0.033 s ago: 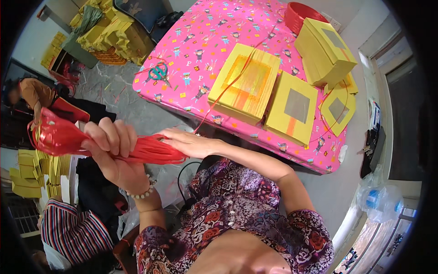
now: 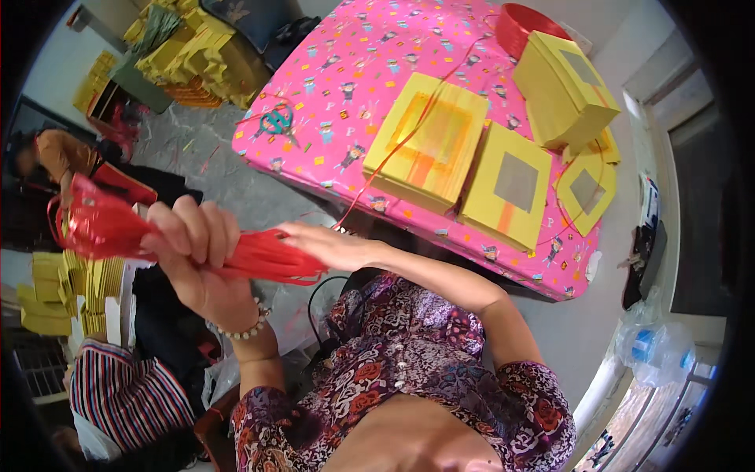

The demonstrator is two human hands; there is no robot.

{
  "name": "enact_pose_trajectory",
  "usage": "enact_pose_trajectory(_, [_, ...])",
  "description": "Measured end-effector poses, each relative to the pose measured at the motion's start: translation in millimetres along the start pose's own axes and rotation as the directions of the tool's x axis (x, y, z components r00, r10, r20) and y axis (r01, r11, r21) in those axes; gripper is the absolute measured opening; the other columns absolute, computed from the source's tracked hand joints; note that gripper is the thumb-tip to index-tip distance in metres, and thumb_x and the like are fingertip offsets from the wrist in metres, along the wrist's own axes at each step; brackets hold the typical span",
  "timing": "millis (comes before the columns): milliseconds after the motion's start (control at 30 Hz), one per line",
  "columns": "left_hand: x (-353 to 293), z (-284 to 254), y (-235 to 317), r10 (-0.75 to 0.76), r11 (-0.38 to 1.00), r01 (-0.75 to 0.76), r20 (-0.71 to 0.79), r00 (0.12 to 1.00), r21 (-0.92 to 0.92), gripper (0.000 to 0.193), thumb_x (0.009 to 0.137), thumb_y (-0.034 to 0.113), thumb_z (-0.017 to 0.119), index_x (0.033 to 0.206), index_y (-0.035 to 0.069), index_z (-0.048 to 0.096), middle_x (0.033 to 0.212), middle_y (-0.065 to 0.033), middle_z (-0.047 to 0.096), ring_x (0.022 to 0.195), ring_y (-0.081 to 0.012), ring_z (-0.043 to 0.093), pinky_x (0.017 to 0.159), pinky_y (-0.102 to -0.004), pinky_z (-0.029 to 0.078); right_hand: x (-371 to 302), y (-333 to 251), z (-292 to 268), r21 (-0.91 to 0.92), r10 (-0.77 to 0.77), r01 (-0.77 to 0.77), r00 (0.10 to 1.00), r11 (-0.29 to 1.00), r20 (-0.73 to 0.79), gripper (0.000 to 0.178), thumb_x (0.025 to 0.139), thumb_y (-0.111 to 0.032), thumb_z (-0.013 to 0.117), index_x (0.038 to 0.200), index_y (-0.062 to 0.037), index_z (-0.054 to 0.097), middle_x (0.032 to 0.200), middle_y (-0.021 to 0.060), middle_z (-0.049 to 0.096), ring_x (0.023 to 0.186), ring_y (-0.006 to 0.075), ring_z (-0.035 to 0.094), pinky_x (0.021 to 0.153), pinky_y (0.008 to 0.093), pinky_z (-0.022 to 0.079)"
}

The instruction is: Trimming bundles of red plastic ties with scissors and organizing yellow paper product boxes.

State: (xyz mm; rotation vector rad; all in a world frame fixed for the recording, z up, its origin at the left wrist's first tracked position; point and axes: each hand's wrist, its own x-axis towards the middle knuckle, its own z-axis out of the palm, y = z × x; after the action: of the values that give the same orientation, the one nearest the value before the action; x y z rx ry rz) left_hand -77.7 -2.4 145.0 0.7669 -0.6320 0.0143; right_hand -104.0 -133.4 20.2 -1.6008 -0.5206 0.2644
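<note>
Red plastic strings make up a thick bundle (image 2: pixel 157 240) that lies nearly level across the left middle of the frame, its left end glossy and crumpled, its right end fanning into thin flat strands. The left hand (image 2: pixel 197 259) grips the bundle's middle, fingers curled tight around it, a beaded bracelet (image 2: pixel 244 326) on the wrist. The right hand (image 2: pixel 330 244) lies flat against the strands' right end, fingers pressed together and stretched out. One loose red string (image 2: pixel 401 141) runs from there up onto a pink patterned table (image 2: pixel 354 63) in the upper middle. On it lie yellow paper stacks (image 2: pixel 429 145), and teal-handled scissors (image 2: pixel 277 120) near its left edge.
</note>
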Motion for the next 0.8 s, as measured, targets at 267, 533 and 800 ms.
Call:
enact_pose_trajectory(267, [39, -23, 33, -0.096, 0.993, 0.096, 0.005, 0.995, -0.071, 0.033, 0.099, 0.035, 0.041, 0.075, 0.012, 0.038, 0.061, 0.0062, 0.028, 0.048, -0.0037, 0.019, 0.044, -0.0196, 0.019, -28, 24, 18, -0.02, -0.096, 0.097, 0.995, 0.995, 0.038, 0.037, 0.086, -0.031, 0.063, 0.106, -0.0028, 0.052, 0.087, 0.014, 0.064, 0.076, 0.0221, 0.062, 0.068, 0.0346, 0.047])
enact_pose_trajectory(533, [45, -31, 63, 0.094, 0.995, -0.094, -0.001, 0.996, -0.013, 0.036, 0.097, 0.033, 0.045, 0.071, 0.011, 0.037, 0.06, 0.0056, 0.027, 0.048, -0.0048, 0.019, 0.045, -0.0217, 0.017, -11, 56, 21, -0.43, -0.255, 0.178, 0.959, 0.885, -0.126, 0.026, 0.081, -0.01, 0.062, 0.093, -0.004, 0.04, 0.067, 0.0167, 0.053, 0.064, 0.0376, 0.055, 0.057, 0.0444, 0.041])
enact_pose_trajectory(800, [55, -61, 122, 0.42, 0.894, -0.431, 0.106, 0.901, 0.125, 0.029, 0.09, 0.009, 0.039, 0.063, 0.012, 0.031, 0.056, 0.003, 0.03, 0.044, -0.0068, 0.021, 0.041, -0.0224, 0.019, -17, 69, 7, -0.597, -0.422, 0.249, 0.891, 0.762, -0.168, 0.032, 0.071, 0.002, 0.065, 0.088, -0.0031, 0.039, 0.072, 0.0151, 0.049, 0.07, 0.0364, 0.052, 0.063, 0.0436, 0.041])
